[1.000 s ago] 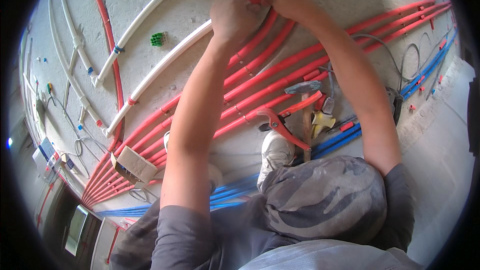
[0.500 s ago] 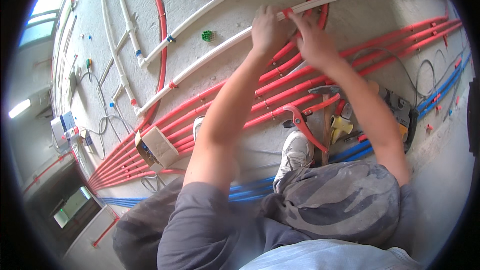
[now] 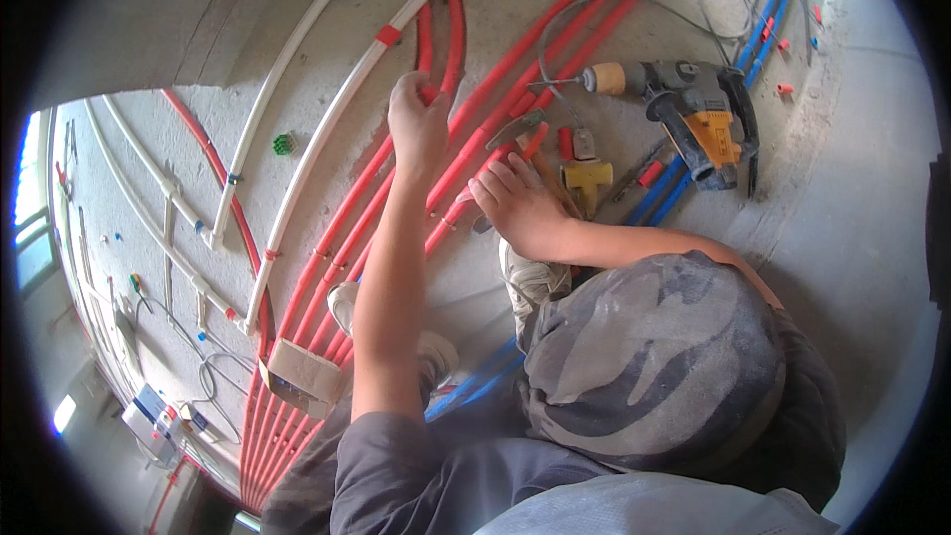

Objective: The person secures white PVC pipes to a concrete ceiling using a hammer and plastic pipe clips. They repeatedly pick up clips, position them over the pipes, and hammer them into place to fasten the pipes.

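Observation:
My left hand [image 3: 416, 124] is raised over the far ends of the red pipes, right of the long white pipe [image 3: 322, 129]. Its fingers are curled, and a red patch shows at them; I cannot tell whether that is a small held part or the pipe behind. Lower and to the right, my right hand [image 3: 520, 208] reaches down with its fingers apart over a red pipe cutter [image 3: 536, 142], which it mostly covers. A hammer [image 3: 515, 130] lies just beyond those fingers, its handle partly hidden. A red clip [image 3: 388, 36] sits around the white pipe.
A rotary hammer drill [image 3: 693, 119] and its cable lie at the right, near a yellow tool [image 3: 586, 183] and blue pipes [image 3: 674, 200]. Red pipes [image 3: 297, 332] run diagonally along the concrete floor. An opened cardboard box [image 3: 302, 374] rests on them. Green clips [image 3: 284, 144] lie farther left.
Both hands have left the red clip on the white pipe. My right hand has come down to the pipe cutter; my left has drawn back a little. The view has shifted to the right.

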Demonstrator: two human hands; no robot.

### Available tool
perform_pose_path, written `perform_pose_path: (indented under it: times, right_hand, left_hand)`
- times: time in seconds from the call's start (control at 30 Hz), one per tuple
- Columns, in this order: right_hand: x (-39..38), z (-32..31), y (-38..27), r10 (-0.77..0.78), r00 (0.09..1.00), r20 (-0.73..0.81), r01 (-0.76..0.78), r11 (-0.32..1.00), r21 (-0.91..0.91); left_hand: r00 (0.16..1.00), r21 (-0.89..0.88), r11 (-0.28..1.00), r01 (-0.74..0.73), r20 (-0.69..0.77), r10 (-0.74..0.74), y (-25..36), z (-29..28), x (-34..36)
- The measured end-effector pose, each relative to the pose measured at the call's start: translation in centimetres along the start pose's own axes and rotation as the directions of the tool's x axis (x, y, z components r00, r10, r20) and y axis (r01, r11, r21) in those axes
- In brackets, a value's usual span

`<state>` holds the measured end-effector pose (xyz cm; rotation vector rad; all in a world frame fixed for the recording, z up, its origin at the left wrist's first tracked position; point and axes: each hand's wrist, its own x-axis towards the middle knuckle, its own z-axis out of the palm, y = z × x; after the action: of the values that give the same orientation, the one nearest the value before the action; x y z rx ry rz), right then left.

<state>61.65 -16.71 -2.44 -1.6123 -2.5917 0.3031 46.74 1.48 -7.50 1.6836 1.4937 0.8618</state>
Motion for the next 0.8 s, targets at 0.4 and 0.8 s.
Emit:
perform_pose_path:
  times: [0.4,0.8]
  right_hand:
    - [-0.5,-1.2,-1.1,0.024,0.995,-0.093,0.001,0.966,0.259]
    - [0.7,-6.8,4.7,0.636,0.726,-0.26,-0.166,0.529,0.832]
  left_hand:
    - [0.978,0.171,0.969,-0.178,0.143,0.154,3.7,11.5,8.0]
    - [0.936,-0.838,0.454,0.304,0.351,0.02,11.6,1.8,3.7]
